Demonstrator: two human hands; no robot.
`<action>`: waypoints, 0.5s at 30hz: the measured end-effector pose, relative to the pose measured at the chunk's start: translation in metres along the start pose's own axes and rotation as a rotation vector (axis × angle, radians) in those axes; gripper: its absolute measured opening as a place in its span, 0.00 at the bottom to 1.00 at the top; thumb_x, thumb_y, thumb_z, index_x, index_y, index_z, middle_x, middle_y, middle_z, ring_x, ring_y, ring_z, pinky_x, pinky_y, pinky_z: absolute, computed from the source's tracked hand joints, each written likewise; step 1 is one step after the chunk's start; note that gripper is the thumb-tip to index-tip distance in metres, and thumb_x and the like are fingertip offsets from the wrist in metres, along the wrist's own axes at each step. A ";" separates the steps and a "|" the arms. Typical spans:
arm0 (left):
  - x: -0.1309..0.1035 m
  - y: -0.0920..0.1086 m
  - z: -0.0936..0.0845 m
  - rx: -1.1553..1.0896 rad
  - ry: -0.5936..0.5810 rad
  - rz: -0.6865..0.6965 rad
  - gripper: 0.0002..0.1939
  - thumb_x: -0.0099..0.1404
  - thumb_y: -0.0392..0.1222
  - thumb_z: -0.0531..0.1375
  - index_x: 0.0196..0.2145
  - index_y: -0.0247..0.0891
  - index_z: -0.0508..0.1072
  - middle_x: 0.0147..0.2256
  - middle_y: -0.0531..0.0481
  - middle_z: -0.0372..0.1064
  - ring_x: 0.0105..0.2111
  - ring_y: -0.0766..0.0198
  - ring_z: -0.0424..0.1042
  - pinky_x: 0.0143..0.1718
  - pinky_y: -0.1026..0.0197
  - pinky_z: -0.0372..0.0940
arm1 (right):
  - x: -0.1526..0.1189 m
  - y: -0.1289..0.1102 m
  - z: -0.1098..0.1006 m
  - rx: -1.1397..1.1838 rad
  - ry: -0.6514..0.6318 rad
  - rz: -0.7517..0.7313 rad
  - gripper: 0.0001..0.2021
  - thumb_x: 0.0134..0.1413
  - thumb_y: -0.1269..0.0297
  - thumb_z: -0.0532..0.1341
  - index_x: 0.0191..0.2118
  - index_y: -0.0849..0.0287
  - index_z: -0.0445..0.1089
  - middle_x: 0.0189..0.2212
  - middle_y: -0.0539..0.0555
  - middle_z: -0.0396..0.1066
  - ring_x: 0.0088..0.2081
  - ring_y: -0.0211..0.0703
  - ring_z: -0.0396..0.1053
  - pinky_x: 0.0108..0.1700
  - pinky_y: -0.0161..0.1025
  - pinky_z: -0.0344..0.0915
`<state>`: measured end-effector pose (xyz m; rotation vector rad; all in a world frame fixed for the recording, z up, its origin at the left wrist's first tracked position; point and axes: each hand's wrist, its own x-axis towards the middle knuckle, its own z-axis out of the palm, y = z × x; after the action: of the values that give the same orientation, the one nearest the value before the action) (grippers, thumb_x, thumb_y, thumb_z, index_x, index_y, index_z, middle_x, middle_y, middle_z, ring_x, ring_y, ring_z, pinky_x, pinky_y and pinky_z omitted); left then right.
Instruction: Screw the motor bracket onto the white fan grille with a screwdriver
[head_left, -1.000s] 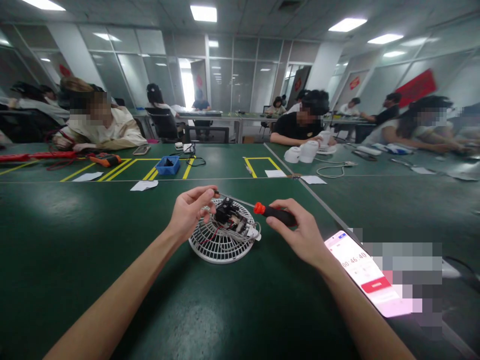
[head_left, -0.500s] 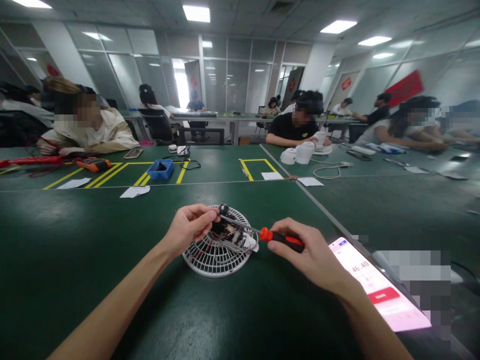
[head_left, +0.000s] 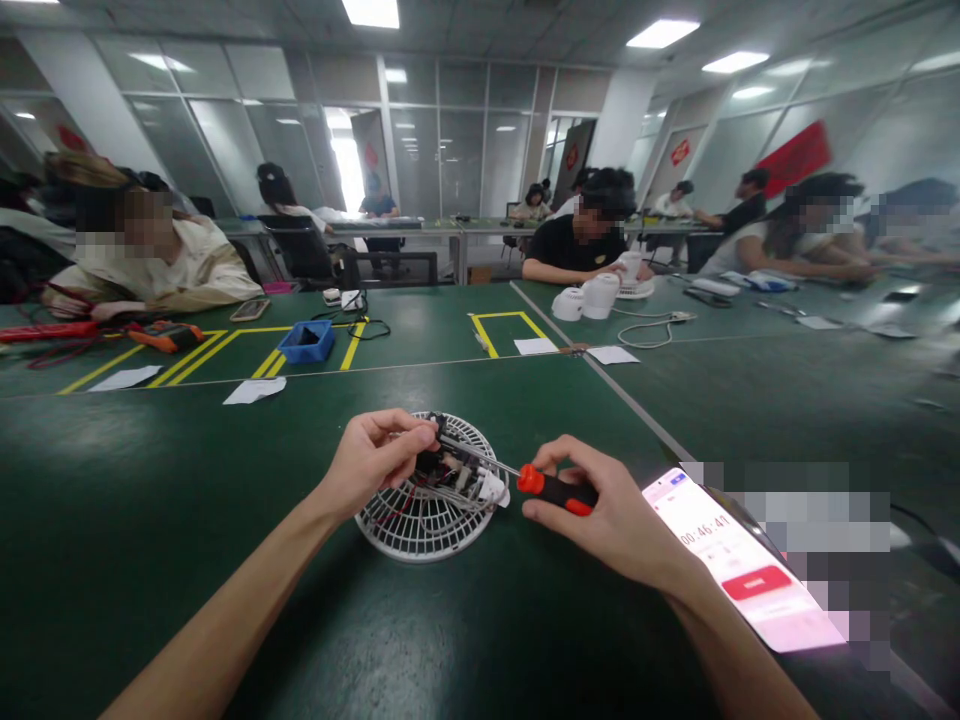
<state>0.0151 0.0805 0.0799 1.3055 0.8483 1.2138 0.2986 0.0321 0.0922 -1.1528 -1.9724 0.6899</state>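
A white round fan grille (head_left: pixel 409 538) lies on the green table in front of me. A motor assembly (head_left: pixel 453 462) with black parts, grey cable and thin red wires rests on it. My left hand (head_left: pixel 381 458) pinches the assembly's black upper end between thumb and fingers; the fingertips hide the exact grip. From the right, my right hand (head_left: pixel 596 515) holds a red and black screwdriver (head_left: pixel 556 489). Its metal shaft points left across the assembly to near my left fingertips, where the tip is hard to make out.
A phone with a lit timer (head_left: pixel 742 560) lies by my right forearm. Farther off are a blue bin (head_left: pixel 306 343), paper slips (head_left: pixel 255 390), an orange meter (head_left: pixel 165 334) and white housings (head_left: pixel 600 296). A co-worker in black (head_left: pixel 566 250) sits across the table.
The view has shifted slightly, moving the whole scene left. My right fingers sit a little looser and more raised around the screwdriver handle. My left hand keeps its pinch.
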 end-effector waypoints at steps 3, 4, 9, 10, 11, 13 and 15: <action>-0.001 0.000 0.000 0.073 0.018 0.010 0.19 0.54 0.54 0.75 0.32 0.34 0.81 0.23 0.47 0.74 0.13 0.76 0.58 0.12 0.70 0.48 | 0.001 -0.001 -0.004 0.003 -0.031 0.003 0.07 0.57 0.60 0.70 0.38 0.55 0.74 0.37 0.52 0.77 0.37 0.45 0.74 0.39 0.41 0.68; -0.001 -0.001 0.001 0.094 0.032 0.009 0.19 0.54 0.54 0.74 0.32 0.34 0.81 0.20 0.49 0.71 0.13 0.75 0.58 0.13 0.71 0.48 | 0.002 -0.001 -0.005 0.005 -0.044 0.003 0.07 0.58 0.59 0.69 0.38 0.55 0.75 0.36 0.52 0.77 0.37 0.45 0.74 0.40 0.41 0.68; -0.003 -0.005 0.006 0.102 0.088 0.003 0.20 0.55 0.57 0.73 0.33 0.35 0.80 0.14 0.56 0.62 0.12 0.74 0.57 0.13 0.71 0.47 | 0.003 0.000 -0.005 0.011 -0.080 -0.023 0.08 0.65 0.57 0.64 0.42 0.55 0.77 0.39 0.54 0.80 0.40 0.47 0.76 0.43 0.42 0.69; -0.003 -0.006 0.007 0.099 0.091 0.000 0.21 0.55 0.57 0.73 0.33 0.35 0.79 0.14 0.56 0.62 0.12 0.74 0.57 0.13 0.71 0.46 | 0.003 0.000 -0.004 0.010 -0.090 -0.025 0.09 0.66 0.57 0.63 0.43 0.55 0.78 0.40 0.54 0.80 0.41 0.47 0.76 0.44 0.42 0.69; -0.003 -0.007 0.008 0.097 0.093 -0.001 0.21 0.55 0.57 0.73 0.32 0.35 0.79 0.14 0.56 0.61 0.12 0.74 0.56 0.12 0.71 0.46 | 0.003 0.001 -0.003 0.009 -0.102 -0.022 0.10 0.67 0.56 0.62 0.43 0.55 0.78 0.40 0.54 0.80 0.41 0.47 0.76 0.43 0.42 0.69; -0.004 -0.008 0.009 0.094 0.104 -0.001 0.21 0.56 0.57 0.73 0.32 0.35 0.79 0.14 0.56 0.61 0.12 0.74 0.56 0.12 0.71 0.46 | 0.003 0.002 -0.001 0.019 -0.131 -0.003 0.12 0.69 0.55 0.59 0.43 0.55 0.78 0.37 0.53 0.80 0.38 0.45 0.75 0.40 0.40 0.69; -0.005 -0.008 0.009 0.093 0.111 0.002 0.21 0.55 0.57 0.73 0.30 0.35 0.78 0.14 0.56 0.62 0.12 0.74 0.56 0.13 0.71 0.46 | 0.002 0.003 0.002 0.052 -0.165 0.025 0.15 0.70 0.54 0.57 0.44 0.56 0.78 0.33 0.52 0.78 0.33 0.42 0.74 0.35 0.38 0.68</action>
<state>0.0240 0.0746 0.0729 1.3225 0.9932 1.2705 0.2976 0.0354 0.0899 -1.1224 -2.0659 0.8683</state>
